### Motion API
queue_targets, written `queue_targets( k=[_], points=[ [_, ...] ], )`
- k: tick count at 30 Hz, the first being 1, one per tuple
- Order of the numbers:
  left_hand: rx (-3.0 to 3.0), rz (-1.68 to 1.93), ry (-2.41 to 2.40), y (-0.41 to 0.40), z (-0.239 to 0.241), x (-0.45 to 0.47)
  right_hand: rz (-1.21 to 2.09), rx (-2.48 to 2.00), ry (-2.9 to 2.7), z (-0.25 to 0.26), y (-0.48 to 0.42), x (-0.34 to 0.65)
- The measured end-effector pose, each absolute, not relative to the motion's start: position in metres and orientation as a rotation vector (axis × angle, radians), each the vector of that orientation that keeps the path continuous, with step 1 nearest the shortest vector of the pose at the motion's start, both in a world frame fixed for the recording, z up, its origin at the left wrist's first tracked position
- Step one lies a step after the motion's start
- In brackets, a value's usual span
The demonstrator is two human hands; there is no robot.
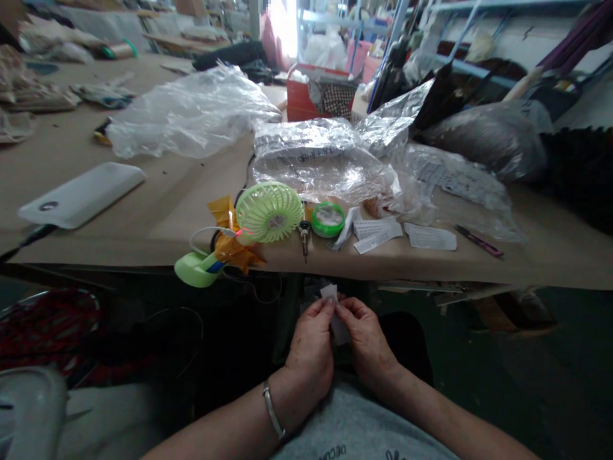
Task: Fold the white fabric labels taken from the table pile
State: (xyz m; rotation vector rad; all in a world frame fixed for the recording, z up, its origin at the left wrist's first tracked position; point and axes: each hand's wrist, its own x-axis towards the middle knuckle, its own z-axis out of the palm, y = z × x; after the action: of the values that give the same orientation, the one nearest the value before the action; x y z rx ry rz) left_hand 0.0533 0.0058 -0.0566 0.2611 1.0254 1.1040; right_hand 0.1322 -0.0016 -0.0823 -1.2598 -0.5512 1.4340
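Observation:
Both my hands are held together below the table's front edge, in front of my lap. My left hand [311,345] and my right hand [366,335] each pinch a small white paper tag [330,294] between thumb and fingers; the tag sticks up between them. A thin bracelet circles my left wrist. Just above, on the table's edge, lie more white paper labels [378,231], a green tape roll [328,219] and a small dark-handled tool [304,235].
A light green hand fan [265,213] patched with yellow tape overhangs the table [158,211] edge. Clear plastic bags [191,112] fill the middle. A white power bank [81,195] lies left, small snips [479,241] right, a red box [306,96] behind.

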Motion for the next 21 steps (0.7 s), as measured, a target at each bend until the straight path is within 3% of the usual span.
queue_targets(
  k=[6, 11, 14, 21],
  points=[
    [0.252, 1.041, 1.102, 0.014, -0.045, 0.047, 1.295, -1.273, -1.017, -0.069, 0.002, 0.159],
    [0.26, 0.914, 1.199, 0.016, -0.041, 0.045, 0.156, -1.531, -1.63, -0.032, 0.025, 0.25],
    [0.289, 0.856, 1.195, 0.012, -0.042, 0.047, -0.24, -1.78, -1.814, -0.031, 0.041, 0.292],
    [0.315, 0.794, 1.168, 0.01, -0.04, 0.046, -0.354, -1.783, -1.941, -0.047, 0.046, 0.314]
  ],
)
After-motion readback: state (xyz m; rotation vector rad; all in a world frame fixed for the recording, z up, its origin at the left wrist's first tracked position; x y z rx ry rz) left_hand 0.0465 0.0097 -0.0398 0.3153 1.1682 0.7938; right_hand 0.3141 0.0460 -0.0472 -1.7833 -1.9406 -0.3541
